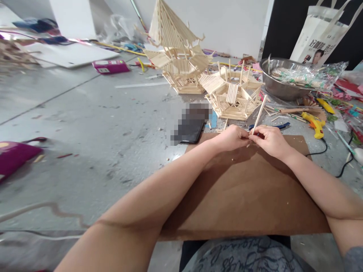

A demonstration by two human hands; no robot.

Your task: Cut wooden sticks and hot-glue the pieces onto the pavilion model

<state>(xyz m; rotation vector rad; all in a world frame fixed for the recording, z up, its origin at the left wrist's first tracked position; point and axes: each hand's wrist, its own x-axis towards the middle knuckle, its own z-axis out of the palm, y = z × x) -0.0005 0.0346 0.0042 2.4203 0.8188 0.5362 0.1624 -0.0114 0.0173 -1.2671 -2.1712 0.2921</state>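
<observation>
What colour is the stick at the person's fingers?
The stick is pale cream, like bare wood; it shows best in the head view.

Matt, smooth wooden stick [260,114]; glossy metal bowl [272,85].

Thin pale wdn stick [259,114], tilted, top rt

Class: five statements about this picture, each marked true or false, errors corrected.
1. The right hand pinches a wooden stick, the left hand close by. True.
2. The left hand grips a glue gun. False: the yellow glue gun lies right of both hands.
3. A metal bowl holds clear plastic. True.
4. Both stick models have pointed roofs. False: only the taller model does; the shorter model has uprights on top.
5. A phone lies left of the hands. True.
</observation>
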